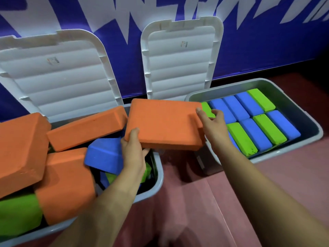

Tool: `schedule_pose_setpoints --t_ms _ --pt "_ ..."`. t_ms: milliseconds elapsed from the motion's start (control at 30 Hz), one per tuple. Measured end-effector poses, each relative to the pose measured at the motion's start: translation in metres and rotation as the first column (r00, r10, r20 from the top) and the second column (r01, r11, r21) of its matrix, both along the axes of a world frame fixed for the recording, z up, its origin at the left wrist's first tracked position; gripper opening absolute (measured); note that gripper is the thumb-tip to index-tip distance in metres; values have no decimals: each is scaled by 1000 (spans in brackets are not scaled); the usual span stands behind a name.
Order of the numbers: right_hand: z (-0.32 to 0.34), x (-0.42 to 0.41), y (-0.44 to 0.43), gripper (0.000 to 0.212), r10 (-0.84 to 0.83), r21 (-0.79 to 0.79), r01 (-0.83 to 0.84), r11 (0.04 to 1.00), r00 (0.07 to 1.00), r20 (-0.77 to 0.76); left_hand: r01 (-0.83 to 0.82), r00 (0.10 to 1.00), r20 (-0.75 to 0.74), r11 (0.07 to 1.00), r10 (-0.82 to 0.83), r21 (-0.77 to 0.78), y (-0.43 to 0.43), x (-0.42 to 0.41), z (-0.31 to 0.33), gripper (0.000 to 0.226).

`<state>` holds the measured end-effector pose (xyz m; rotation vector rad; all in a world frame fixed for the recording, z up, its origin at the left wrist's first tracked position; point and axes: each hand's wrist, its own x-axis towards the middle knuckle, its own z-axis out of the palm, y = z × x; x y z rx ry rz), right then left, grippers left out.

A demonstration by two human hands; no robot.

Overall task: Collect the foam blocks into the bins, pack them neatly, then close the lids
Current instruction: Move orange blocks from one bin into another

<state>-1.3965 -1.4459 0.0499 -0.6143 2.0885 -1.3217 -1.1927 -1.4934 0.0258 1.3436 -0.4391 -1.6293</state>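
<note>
Head view. Left bin point(159, 177), grey plastic, cropped at the frame's left and bottom edges; jumbled matte foam blocks heaped inside, lower layers hidden. Right bin point(310, 122), near corner masked by the forearm; blue and green blocks in neat rows. Left lid point(58, 75) and right lid point(179, 65), ribbed white, propped open behind. Orange block point(165, 123), round-cornered slab, between the bins: left hand point(133, 154) gripping its near corner, right hand point(213, 125) pinching its right edge.

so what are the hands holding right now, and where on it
Both hands hold one orange foam block: the left hand grips its near left corner, the right hand its right edge.
</note>
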Motion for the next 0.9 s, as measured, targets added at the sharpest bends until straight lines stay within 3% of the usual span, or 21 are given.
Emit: schedule_pose_setpoints --t_ms 67,133,233,300,500,567,633,733,800,900 --pt "0 7 0 66 58 11 -57 998 997 -49 5 996 94 1000 -7 16 6 -8 -2 28" --pt "-6 9 2 61 111 37 -106 994 981 -161 138 938 319 990 -138 22 6 -14 -9 37" --pt "-16 0 8 55 103 47 -95 994 970 -220 420 588 726 902 -358 105 4 -11 -19 58" --pt "-23 -4 10 55 129 92 -109 990 960 -250 494 484 787 862 -382 115 3 -8 -21 60" --pt "-20 13 0 65 155 120 -113 986 884 -441 594 461 777 800 -429 89 2 -4 -2 63" --pt "-7 31 -10 61 157 67 -142 988 866 -474 607 434 822 794 -368 35 -2 10 14 64" --pt "9 56 -21 54 192 8 -213 977 863 -467 612 424 875 786 -233 -88 -12 35 33 47" --pt "25 106 -40 45 314 -14 -348 938 863 -396 655 405 914 695 8 -296 -27 90 65 19" --pt "32 147 -56 44 414 -19 -448 894 840 -350 663 351 922 653 161 -366 -34 130 81 16" --pt "39 213 -80 50 547 -11 -577 816 779 -307 615 278 921 685 273 -390 -42 187 96 18"
